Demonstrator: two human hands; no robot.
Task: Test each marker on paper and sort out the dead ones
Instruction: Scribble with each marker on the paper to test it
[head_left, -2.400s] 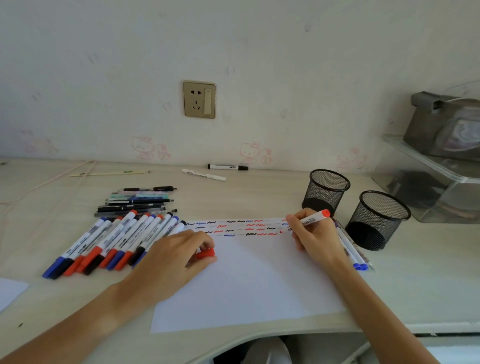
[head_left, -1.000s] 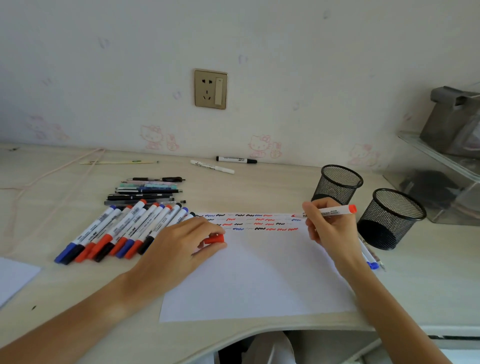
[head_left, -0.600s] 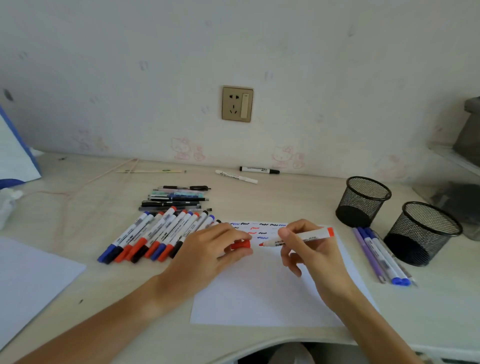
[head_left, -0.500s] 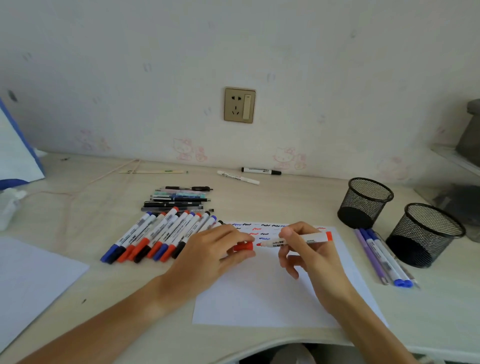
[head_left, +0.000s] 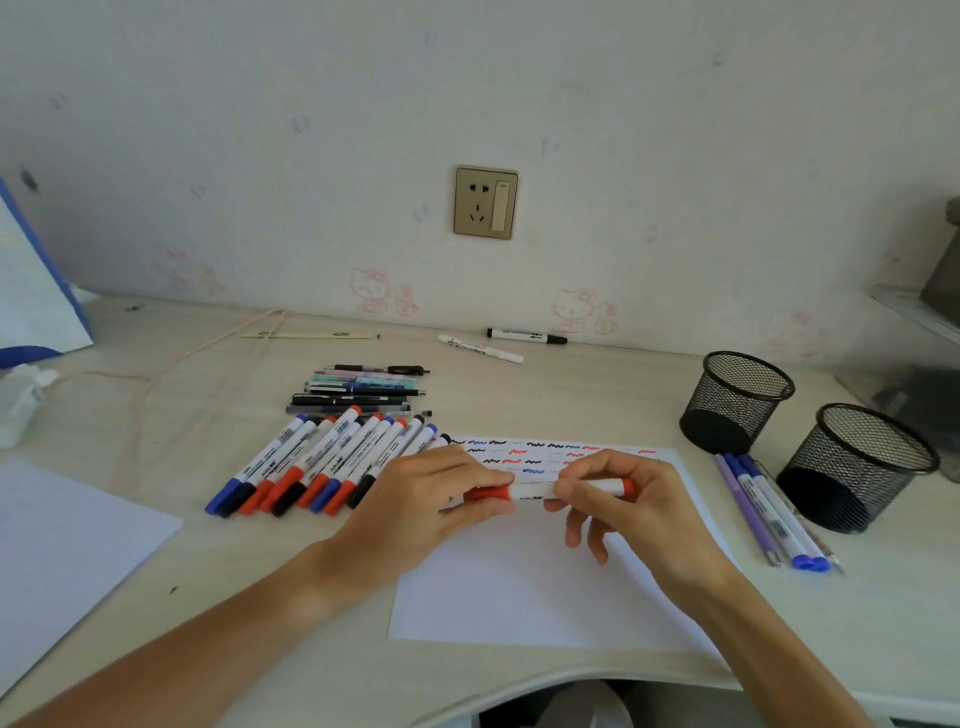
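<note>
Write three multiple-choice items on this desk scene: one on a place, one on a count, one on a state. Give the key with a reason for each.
1. Where do the purple and blue-capped pens lie?
A. Inside a mesh cup
B. On the desk just right of the sheet of paper, in front of the cups
C. Against the wall under the socket

2. How many black mesh cups stand on the desk?
A. One
B. Two
C. Four

3. What is the state of the red marker?
A. Lying alone on the desk
B. Standing in a cup
C. Held over the paper by both hands, its red cap at the barrel

Key:
1 B: they lie side by side between the paper's right edge and the nearer mesh cup.
2 B: that one and the farther mesh cup, no more.
3 C: the left hand pinches the red cap, the right hand grips the barrel.
</note>
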